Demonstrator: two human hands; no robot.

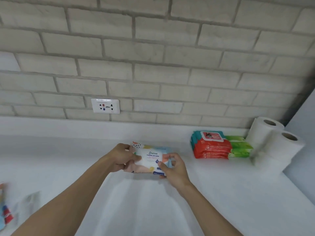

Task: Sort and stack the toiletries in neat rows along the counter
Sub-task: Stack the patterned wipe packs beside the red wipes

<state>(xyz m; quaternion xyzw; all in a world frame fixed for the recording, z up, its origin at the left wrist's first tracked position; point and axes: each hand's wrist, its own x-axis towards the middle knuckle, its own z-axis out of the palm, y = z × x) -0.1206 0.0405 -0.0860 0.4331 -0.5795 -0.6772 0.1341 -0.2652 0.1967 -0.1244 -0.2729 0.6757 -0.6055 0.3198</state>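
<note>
i had both hands on the pale wipes pack (150, 160), low over the white desk (68, 159) near its middle; whether it touched the surface i could not tell. my left hand (122, 157) pinched the left end, thumb on top and fingers curled under. my right hand (172, 169) gripped the right end in much the same way.

the pack looked soft, so i judged it could sag or slide out if either grip loosened. the sorted row sat well apart to the right: a red wipes stack (211, 147) touching the green packs (240, 147), then two upright paper rolls (272, 140) by the corner. a hard push that way could knock the red stack askew or tip a roll.

i saw no tray or box. the top red pack's flap looked closed. some blurred items (6, 213) lay at the far left.
</note>
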